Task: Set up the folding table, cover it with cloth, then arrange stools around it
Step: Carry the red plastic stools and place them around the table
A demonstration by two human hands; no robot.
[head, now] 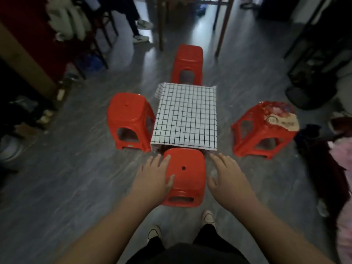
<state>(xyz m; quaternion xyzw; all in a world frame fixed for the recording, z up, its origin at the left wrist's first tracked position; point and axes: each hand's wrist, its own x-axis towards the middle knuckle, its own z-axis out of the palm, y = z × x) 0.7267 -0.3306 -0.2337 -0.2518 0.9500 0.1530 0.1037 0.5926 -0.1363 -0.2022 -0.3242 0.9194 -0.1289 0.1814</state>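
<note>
Here a black-and-white checked cloth (185, 115) lies flat in the middle of the grey floor (76, 178), hiding the folding table under it. Red plastic stools stand on all four sides: a far stool (188, 60) against the far edge, a left stool (129, 115) just beside the left edge, a right stool (266, 128) with a patterned seat cover set apart from the right edge, and a near stool (185, 178) tucked against the near edge. The left hand (154, 178) is spread flat over that near stool's left side, holding nothing; the right hand (227, 178) is spread likewise just off its right side. Wooden furniture legs (161, 31) and another person's shoes (142, 31) close the far end, and heaped clothes (323, 168) crowd the right. Bare floor lies open near left
</note>
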